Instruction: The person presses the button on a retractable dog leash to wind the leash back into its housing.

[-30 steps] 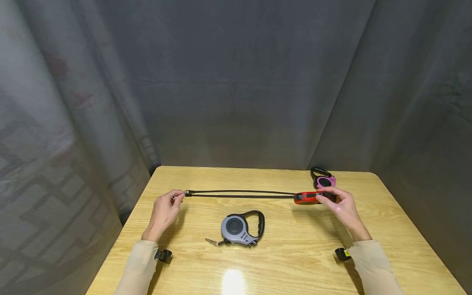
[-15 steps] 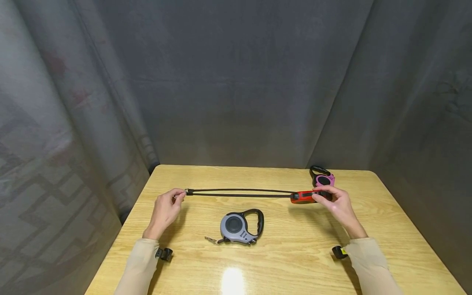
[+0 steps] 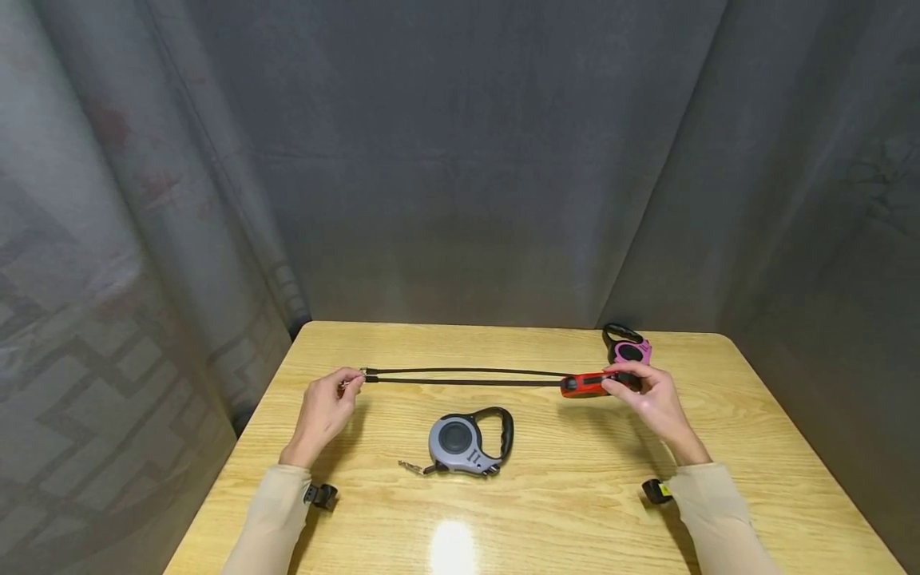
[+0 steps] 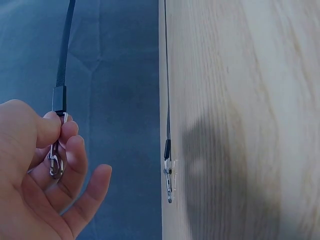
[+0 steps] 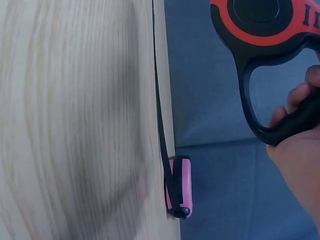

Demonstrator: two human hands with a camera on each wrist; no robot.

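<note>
From the head view I see my right hand (image 3: pixel 650 399) curled round the black handle of the red leash reel (image 3: pixel 585 386), lifted a little above the bench (image 3: pixel 575 511) at about two o'clock from the bench's middle. The right wrist view confirms it: fingers (image 5: pixel 300 95) wrapped through the handle loop. The black leash strap (image 3: pixel 467 377) runs taut from the reel toward nine o'clock, across to my left hand (image 3: pixel 323 411). There, thumb and forefinger pinch the metal clip (image 4: pixel 55 162) at the strap's end, the other fingers loosely bent. A grey leash reel (image 3: pixel 467 443) lies flat on the bench at six o'clock from the strap, apart from both hands. A pink leash reel (image 3: pixel 631 348) sits just beyond my right hand, at twelve o'clock from it.
</note>
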